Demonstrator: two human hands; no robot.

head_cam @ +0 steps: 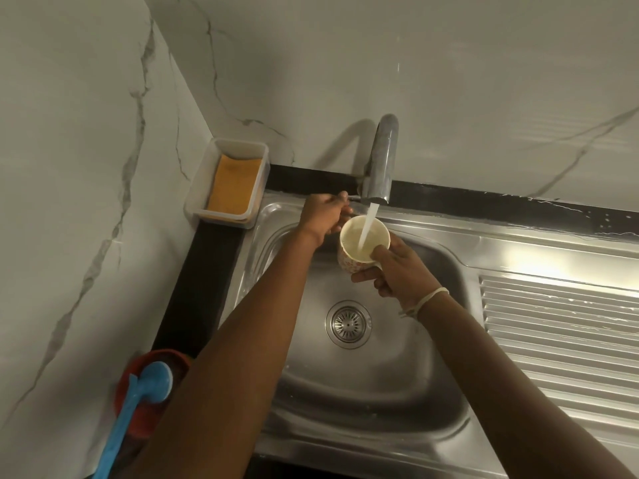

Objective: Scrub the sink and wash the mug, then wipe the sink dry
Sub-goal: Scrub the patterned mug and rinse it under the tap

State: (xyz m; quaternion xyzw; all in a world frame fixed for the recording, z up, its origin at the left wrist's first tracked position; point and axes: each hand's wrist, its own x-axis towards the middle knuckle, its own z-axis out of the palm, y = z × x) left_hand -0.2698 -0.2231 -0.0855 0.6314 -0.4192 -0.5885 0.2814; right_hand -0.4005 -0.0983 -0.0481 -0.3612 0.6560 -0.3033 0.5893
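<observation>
Looking down from the head camera, I see marble-patterned wall panels (345, 63) filling the upper half of the view, meeting in a corner at the left. Below them a stainless steel sink (363, 382) sits in a dark table (207, 257), with a ribbed drainboard (560, 326) running off to the right. The round drain strainer (347, 324) lies in the middle of the basin floor.

A chrome tap (380, 160) rises from the back edge of the sink, and water (367, 225) runs from its spout straight into the mug (359, 243), which I hold upright over the basin just under the spout. The mug is cream inside with a small flowered pattern outside.

My right hand (397, 267) has its grip clenched round the mug, thumb over the rim and fingers curled beneath; a pale string band (428, 300) circles that wrist. My left hand (325, 214) reaches behind the mug, fingers pinching the thin tap lever (354, 199) beside the spout.

On the table's back left corner stands a clear plastic tub (228, 184) holding an orange cloth (235, 186). At the lower left a blue long-handled brush (138, 399) rests across a red container (145, 409).
</observation>
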